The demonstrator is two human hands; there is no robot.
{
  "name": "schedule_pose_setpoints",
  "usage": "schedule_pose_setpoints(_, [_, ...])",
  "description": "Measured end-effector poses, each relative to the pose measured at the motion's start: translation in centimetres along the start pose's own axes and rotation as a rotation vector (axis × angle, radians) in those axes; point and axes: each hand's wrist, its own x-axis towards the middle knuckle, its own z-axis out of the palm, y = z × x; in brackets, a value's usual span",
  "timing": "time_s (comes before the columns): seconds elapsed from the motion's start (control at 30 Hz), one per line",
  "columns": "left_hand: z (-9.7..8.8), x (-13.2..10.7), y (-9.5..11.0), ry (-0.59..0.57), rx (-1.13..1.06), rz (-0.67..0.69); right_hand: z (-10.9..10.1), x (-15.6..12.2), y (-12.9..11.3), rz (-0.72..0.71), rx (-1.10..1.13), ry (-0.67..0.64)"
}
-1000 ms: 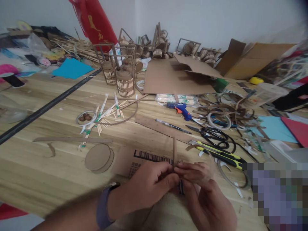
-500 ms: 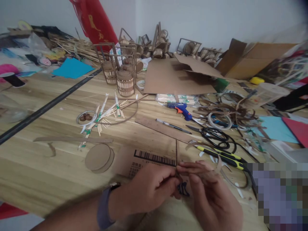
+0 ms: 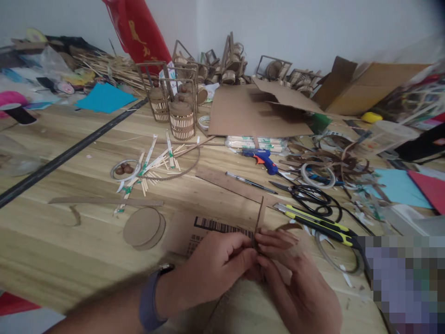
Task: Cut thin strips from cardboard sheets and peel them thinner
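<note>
My left hand [image 3: 217, 266] and my right hand [image 3: 295, 283] meet at the near edge of the wooden table [image 3: 52, 241], fingers pinched together on a narrow brown cardboard strip [image 3: 259, 215] that stands up between them. The strip's lower part is hidden inside my fingers. A watch with a purple band sits on my left wrist. Under my hands lies a flat cardboard piece with a barcode [image 3: 208, 229]. Two stacked cardboard discs [image 3: 143, 228] lie to the left of it.
Yellow-black utility knives [image 3: 318, 225], black scissors [image 3: 314, 195], a blue glue gun [image 3: 262, 158] and a pen [image 3: 248, 182] lie right of centre. Wooden sticks [image 3: 153, 164], small stick lanterns [image 3: 181, 120], flat cardboard [image 3: 257, 111] and coloured paper crowd the far side.
My hands have closed tighter together on the strip, and its top has tilted a little to the right. The dark curled piece seen below my fingers half a second ago is hidden now.
</note>
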Motion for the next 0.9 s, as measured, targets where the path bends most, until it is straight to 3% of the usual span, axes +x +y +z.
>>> schedule_pose_setpoints(0.17, [0.04, -0.18, 0.32, 0.016, 0.13, 0.05, 0.05, -0.26, -0.22, 0.017, -0.005, 0.01])
schedule_pose_setpoints(0.37, [-0.33, -0.19, 0.99, -0.034, 0.26, 0.16, -0.15, -0.7, -0.39, 0.303, 0.234, 0.056])
schedule_pose_setpoints(0.47, [-0.34, -0.2, 0.92, -0.046, 0.262, 0.165, -0.15, -0.68, -0.45, 0.363, 0.293, 0.078])
schedule_pose_setpoints(0.67, [-0.03, -0.14, 0.34, 0.037, 0.098, 0.023, 0.17, -0.79, -0.47, 0.18, 0.197, 0.083])
schedule_pose_setpoints(0.9, [0.08, 0.01, 0.3, 0.043, 0.078, 0.002, 0.33, -0.17, -0.24, 0.055, 0.036, 0.026])
